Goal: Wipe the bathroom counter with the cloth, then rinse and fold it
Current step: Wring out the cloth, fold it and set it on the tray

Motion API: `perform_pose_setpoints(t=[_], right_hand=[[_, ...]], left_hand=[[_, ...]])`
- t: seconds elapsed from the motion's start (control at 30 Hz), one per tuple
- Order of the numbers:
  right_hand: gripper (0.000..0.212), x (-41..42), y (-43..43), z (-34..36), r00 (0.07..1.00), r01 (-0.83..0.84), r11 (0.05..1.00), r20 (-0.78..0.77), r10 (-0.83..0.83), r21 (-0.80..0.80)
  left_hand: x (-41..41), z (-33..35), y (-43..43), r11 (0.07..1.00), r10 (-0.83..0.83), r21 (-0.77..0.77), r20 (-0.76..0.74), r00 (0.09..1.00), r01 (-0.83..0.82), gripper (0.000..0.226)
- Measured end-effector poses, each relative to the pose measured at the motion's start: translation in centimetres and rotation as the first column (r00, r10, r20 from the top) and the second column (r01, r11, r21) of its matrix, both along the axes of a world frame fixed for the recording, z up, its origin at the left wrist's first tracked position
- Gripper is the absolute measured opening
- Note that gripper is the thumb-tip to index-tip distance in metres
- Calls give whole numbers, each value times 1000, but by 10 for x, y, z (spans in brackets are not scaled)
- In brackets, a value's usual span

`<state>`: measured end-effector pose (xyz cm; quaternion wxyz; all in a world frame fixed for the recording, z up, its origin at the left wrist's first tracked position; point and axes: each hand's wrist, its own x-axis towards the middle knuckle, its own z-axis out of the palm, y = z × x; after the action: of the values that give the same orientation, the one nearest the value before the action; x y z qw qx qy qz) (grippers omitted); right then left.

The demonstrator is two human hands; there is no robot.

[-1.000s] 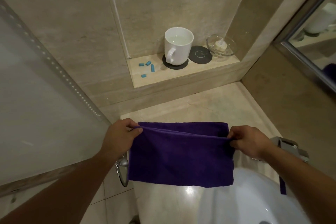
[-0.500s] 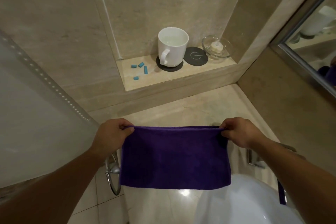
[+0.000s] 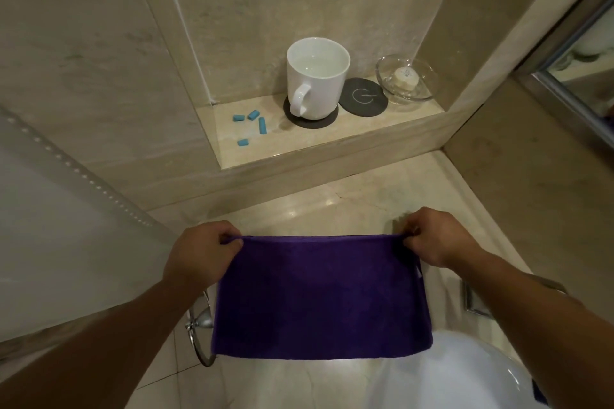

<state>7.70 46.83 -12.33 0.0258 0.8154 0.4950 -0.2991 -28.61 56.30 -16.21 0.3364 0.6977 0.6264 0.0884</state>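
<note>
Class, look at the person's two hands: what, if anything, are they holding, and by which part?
Both hold the purple cloth: left hand pinches its top left corner, right hand its top right corner.

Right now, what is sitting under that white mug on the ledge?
The white mug stands on a dark round coaster, whose rim shows at the front and left. A second dark coaster lies beside it. The middle of the first coaster is covered by the mug.

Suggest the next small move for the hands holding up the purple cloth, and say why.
Probably bring the two top corners together to fold the purple cloth in half again. The left hand and right hand each pinch a top corner, the cloth hangs flat and taut above the counter, already doubled along its top edge.
</note>
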Motion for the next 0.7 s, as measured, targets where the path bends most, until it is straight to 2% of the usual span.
perform_pose_setpoints(t=[0.13, 0.27, 0.37, 0.43, 0.53, 0.6, 0.7], right_hand=[[23, 0, 3, -2, 999, 31, 999, 11, -31, 7], [33, -5, 4, -6, 999, 43, 999, 0, -43, 0], [31, -11, 6, -2, 998, -39, 997, 50, 42, -67], [30, -14, 5, -1, 993, -73, 992, 85, 82, -102], [23, -19, 5, 1, 990, -74, 990, 107, 87, -123], [17, -22, 5, 4, 988, -84, 987, 119, 101, -135], [21, -23, 1, 10, 992, -66, 990, 101, 79, -121]], left_hand=[[3, -2, 0, 999, 32, -12, -44, 999, -32, 15], [8, 0, -3, 1000, 2, -1, -136, 991, -3, 10], [11, -2, -1, 993, -105, 41, -200, 974, 115, 34], [12, -3, 3, 962, -249, 65, -200, 948, 266, 40], [15, 3, 12, 916, -393, -20, -232, 890, 400, 43], [18, 8, 19, 907, -420, -91, -265, 868, 412, 38], [19, 14, 25, 910, -414, -128, -280, 866, 394, 11]])
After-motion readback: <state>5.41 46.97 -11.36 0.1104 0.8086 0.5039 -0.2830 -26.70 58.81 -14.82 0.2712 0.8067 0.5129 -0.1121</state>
